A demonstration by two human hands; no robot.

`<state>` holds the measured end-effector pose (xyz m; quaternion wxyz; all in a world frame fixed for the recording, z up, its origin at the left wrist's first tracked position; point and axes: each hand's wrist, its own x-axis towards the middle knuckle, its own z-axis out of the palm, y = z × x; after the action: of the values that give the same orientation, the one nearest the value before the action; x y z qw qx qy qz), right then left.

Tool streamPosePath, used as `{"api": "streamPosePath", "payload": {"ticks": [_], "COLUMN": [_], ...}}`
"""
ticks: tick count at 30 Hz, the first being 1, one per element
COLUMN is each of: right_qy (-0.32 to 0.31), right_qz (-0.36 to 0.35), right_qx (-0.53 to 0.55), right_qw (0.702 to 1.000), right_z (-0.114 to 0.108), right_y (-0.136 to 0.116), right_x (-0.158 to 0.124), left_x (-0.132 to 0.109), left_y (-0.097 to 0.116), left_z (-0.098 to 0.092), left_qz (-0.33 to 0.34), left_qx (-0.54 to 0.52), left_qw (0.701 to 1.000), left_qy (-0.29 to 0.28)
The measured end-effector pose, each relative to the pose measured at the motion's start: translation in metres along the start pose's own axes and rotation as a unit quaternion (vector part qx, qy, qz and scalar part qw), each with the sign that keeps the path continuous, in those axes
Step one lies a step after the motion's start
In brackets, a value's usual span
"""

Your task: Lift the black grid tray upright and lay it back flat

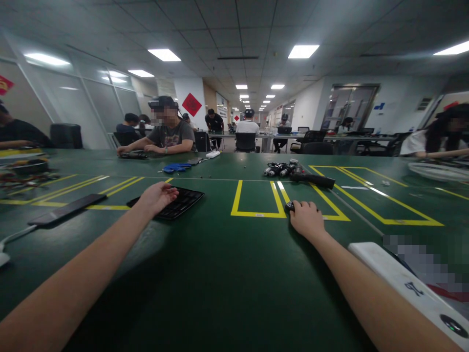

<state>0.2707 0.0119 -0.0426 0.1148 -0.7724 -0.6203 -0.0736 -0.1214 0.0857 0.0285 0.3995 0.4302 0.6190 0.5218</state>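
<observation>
My left hand [158,198] hovers over a black compartmented tray [183,204], its fingers loosely bent and nothing visible in them. The tray lies flat on the green table, partly hidden by that hand and wrist. To the right, my right hand [307,217] rests low at the edge of a yellow tape outline [258,214]. Its fingers are closed around a small black object [289,206], which pokes out at the thumb side; most of it is covered, so I cannot make out its kind.
Metal connectors with black cable [282,169] and a black cylinder [313,180] lie beyond my right hand. Blue gloves [176,167] are farther back. A dark phone-like slab [69,210] with a white cable sits left. A long white device [395,278] lies under my right forearm. A co-worker [168,129] sits opposite.
</observation>
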Motion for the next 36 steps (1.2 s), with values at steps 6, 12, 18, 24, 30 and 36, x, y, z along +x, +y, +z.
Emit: {"api": "streamPosePath", "payload": {"ticks": [6, 12, 18, 24, 30, 36], "right_qy": [0.012, 0.034, 0.018, -0.03, -0.043, -0.051], "right_qz": [-0.007, -0.001, -0.095, -0.264, -0.335, -0.368], "right_qx": [0.01, 0.103, 0.352, 0.526, 0.513, 0.488], "right_qw": [1.0, 0.994, 0.931, 0.808, 0.789, 0.79], "right_z": [0.001, 0.003, 0.004, 0.02, 0.011, 0.004], "right_y": [0.0, 0.003, -0.04, -0.073, -0.069, -0.068], "right_x": [-0.002, 0.005, -0.007, -0.03, -0.035, -0.039], "left_x": [0.014, 0.023, -0.014, -0.087, -0.108, -0.11], "left_y": [-0.009, -0.022, -0.033, -0.048, -0.053, -0.055], "left_z": [-0.043, -0.041, 0.033, 0.097, 0.093, 0.09], "left_qz": [0.025, 0.071, 0.184, 0.308, 0.32, 0.316], "left_qx": [0.343, 0.547, 0.482, 0.319, 0.253, 0.272], "left_qw": [0.938, 0.834, 0.856, 0.871, 0.87, 0.855], "left_qy": [0.041, 0.022, -0.034, -0.212, -0.275, -0.309]}}
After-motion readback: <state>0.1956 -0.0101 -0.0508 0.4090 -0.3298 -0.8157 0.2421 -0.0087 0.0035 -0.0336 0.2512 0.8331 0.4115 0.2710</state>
